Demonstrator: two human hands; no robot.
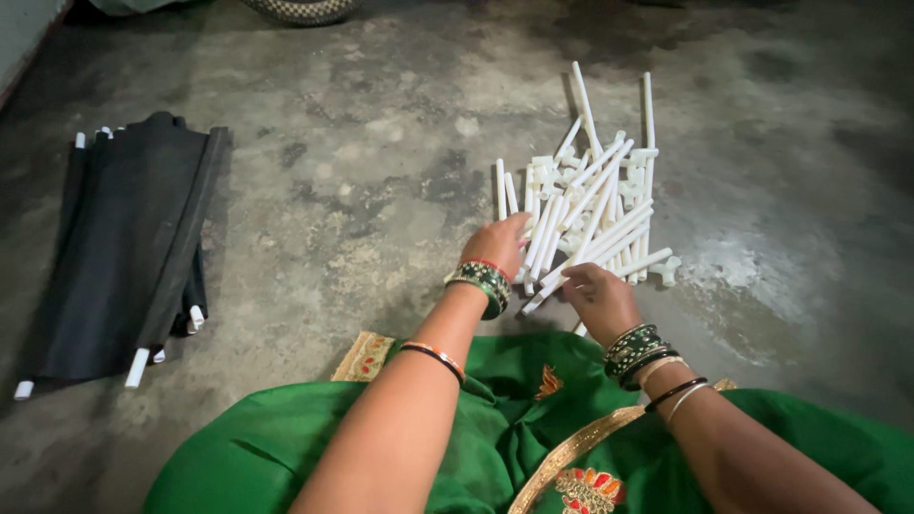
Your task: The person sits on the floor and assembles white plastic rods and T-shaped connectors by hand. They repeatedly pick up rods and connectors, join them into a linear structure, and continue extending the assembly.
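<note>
Green cloth w/ gold trim [495, 447] fills the bottom of the frame, nearest the camera, draped over the person's lap; both forearms reach up from it twd the frame centre, bangles on each wrist.

Left hand [497, 246] sits at the lower-left edge of the pile of white plastic tubes [590, 214], fingers curled into the tube ends; looks like it's gripping one or two but can't tell which exactly. Right hand [598, 300] is just below the pile, closed around the near end of a tube that runs up-right into the heap.

Pile lies centre-right of the frame on the bare concrete floor [381, 171], tubes crossing at all angles, some w/ small white connector pieces [666, 271] on the ends or loose among them.

Handling, as a guess: tubes look light, stiff, smooth, prob a bit slippery; thin so likely bend or crack if levered against the heap. Best grip is near one end or mid-length, pulling along the tube's own axis so it slides out w/o dragging neighbours. Connectors are small, pinch w/ fingertips.

Left side of frame: folded black fabric [124, 257] w/ white tube ends poking out at its top and bottom edges, well apart from both hands. Top edge: part of a woven round thing [300, 9], cut off
</note>
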